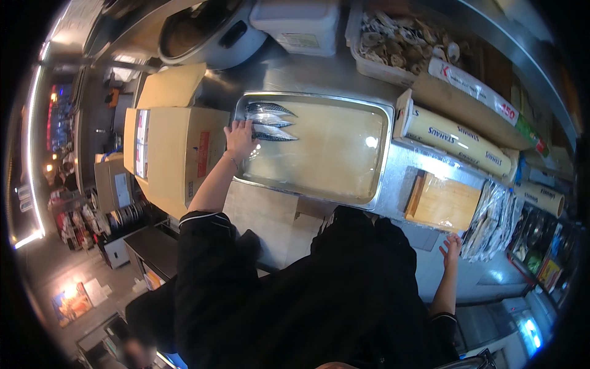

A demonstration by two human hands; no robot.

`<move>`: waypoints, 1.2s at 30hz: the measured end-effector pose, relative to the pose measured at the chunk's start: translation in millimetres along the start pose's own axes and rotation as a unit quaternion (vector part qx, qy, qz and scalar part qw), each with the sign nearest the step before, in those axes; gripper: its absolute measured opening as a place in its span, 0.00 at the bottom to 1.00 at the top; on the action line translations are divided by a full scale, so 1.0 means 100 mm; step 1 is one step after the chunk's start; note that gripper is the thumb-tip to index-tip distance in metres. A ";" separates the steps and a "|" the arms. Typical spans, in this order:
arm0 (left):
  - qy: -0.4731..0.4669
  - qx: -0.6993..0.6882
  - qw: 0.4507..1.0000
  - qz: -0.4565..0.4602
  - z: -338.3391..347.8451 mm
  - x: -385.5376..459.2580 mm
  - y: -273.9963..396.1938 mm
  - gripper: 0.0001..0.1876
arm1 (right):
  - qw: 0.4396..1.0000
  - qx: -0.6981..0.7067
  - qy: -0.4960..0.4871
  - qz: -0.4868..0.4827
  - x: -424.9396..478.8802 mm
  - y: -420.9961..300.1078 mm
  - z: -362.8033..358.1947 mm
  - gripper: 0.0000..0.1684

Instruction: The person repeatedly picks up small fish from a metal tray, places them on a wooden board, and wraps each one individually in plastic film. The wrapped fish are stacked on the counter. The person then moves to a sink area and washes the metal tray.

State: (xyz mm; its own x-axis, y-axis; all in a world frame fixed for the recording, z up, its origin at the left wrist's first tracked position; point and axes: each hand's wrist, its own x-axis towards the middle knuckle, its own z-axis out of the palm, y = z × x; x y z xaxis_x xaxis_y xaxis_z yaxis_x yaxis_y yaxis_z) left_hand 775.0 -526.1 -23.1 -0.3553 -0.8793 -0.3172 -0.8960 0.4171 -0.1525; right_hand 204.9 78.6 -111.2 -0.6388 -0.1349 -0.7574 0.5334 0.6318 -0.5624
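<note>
A shallow metal tray (318,201) lined with pale paper or board lies before me. Several silvery fish fillets with dark patterned skin (274,121) are side by side in its upper left corner, tails pointing right. My left hand (241,139) reaches over the tray's left edge, its fingertips at the blunt ends of the lower fillets; whether it grips one cannot be told. Off to the right, my right hand (451,246) hangs with bent, parted fingers beside a wooden board under clear wrap (445,200) and a crumpled plastic-wrapped bundle (493,223), holding nothing visible.
An open cardboard box (170,157) stands left of the tray. Behind are a rice cooker (230,39), a white lidded tub (297,23) and a bin of oyster shells (401,46). A boxed wrap roll (461,138) lies at the right. A blurred person (138,353) shows at bottom left.
</note>
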 end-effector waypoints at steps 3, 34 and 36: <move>-0.018 0.006 1.000 0.004 0.06 0.01 -0.07 0.28 | 1.000 -0.011 0.007 0.002 -0.07 0.04 0.00 0.20; 0.020 0.009 0.991 -0.133 -1.13 -0.11 0.18 0.25 | 0.947 -0.120 0.093 -0.281 0.05 0.18 -0.47 0.23; 0.062 0.037 0.984 -0.162 -1.04 -0.24 0.29 0.28 | 0.952 -0.111 0.081 -0.275 -0.13 -0.24 -0.32 0.25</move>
State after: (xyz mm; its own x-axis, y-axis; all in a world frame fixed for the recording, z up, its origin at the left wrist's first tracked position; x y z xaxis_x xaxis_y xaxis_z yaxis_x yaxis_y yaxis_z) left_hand 729.8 -517.1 77.3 -0.0884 -0.9882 -0.1250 -0.9471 0.1223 -0.2968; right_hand 182.4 89.9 -77.0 -0.8738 -0.3838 -0.2984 -0.0247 0.6480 -0.7612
